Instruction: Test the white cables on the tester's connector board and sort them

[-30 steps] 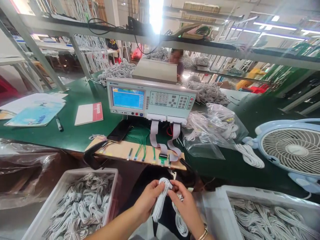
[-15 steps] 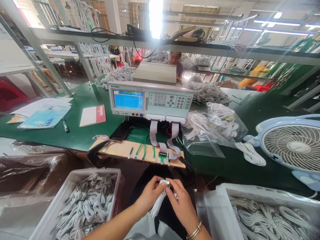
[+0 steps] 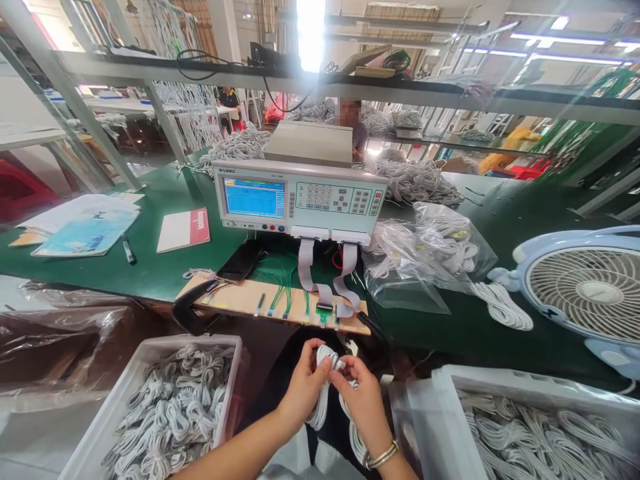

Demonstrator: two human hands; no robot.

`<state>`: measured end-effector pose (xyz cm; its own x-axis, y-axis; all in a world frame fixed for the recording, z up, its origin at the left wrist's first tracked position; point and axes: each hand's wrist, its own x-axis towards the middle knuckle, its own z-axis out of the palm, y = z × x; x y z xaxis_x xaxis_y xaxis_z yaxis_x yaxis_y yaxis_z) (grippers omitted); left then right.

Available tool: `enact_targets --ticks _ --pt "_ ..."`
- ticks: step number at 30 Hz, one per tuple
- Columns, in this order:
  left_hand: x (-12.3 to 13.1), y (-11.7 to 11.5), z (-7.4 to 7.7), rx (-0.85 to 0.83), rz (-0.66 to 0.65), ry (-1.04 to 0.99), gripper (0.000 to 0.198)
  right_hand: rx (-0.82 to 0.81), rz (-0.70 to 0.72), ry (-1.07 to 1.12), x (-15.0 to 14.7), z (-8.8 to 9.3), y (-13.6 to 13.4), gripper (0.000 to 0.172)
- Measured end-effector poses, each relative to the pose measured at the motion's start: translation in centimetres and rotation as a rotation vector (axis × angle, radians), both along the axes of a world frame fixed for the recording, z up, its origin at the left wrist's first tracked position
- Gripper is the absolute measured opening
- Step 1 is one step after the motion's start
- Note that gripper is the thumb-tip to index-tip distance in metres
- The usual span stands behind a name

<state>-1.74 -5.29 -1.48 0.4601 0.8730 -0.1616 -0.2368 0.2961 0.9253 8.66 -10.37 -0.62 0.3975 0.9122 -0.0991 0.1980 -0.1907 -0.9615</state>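
Observation:
A bundle of white cable [image 3: 319, 405] hangs in loops between my two hands, above my lap. My left hand [image 3: 306, 381] is closed round the upper part of the bundle, thumb on top. At the bundle's upper right, my right hand [image 3: 361, 393] pinches the cable near its end, and more loops hang below that palm. Fingers cover part of the cable there. Beyond my hands, a wooden board [image 3: 240, 299] with green wires and small connectors lies along the table edge. Grey ribbon cables [image 3: 306, 267] run from it to a tester [image 3: 300, 200] with a lit blue screen.
White bins of bundled cables stand at the left [image 3: 235, 343] and right [image 3: 450, 380]. A fan [image 3: 595, 287], a clear bag of cables [image 3: 420, 267] and a loose cable bundle [image 3: 503, 307] occupy the table's right. Papers [image 3: 85, 223] and a marker [image 3: 129, 250] lie left. A person sits behind the tester.
The bundle has moved slightly up and turned, so its loops hang more steeply. More cable now shows below my right hand. The camera view has shifted a little.

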Motion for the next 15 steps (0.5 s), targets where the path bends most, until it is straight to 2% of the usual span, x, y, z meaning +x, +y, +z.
enact_targets --ticks 3,6,8,12,15 --pt "-0.2 0.1 0.1 0.023 -0.005 0.004 0.03 -0.022 0.01 0.106 0.5 -0.6 0.5 0.023" --pt "-0.5 0.4 -0.4 0.044 -0.056 0.013 0.033 -0.049 0.043 0.216 0.8 -0.7 0.7 0.026" --pt "-0.7 0.6 -0.8 0.032 -0.102 -0.013 0.037 -0.052 0.058 0.202 0.9 -0.5 0.7 0.025" --pt "-1.0 1.0 -0.7 -0.122 -0.172 -0.091 0.049 -0.005 -0.003 0.072 0.9 0.0 0.4 0.021" --pt "-1.3 1.0 0.4 -0.23 -0.247 -0.141 0.038 0.012 -0.017 0.206 0.9 -0.2 0.0 0.022"
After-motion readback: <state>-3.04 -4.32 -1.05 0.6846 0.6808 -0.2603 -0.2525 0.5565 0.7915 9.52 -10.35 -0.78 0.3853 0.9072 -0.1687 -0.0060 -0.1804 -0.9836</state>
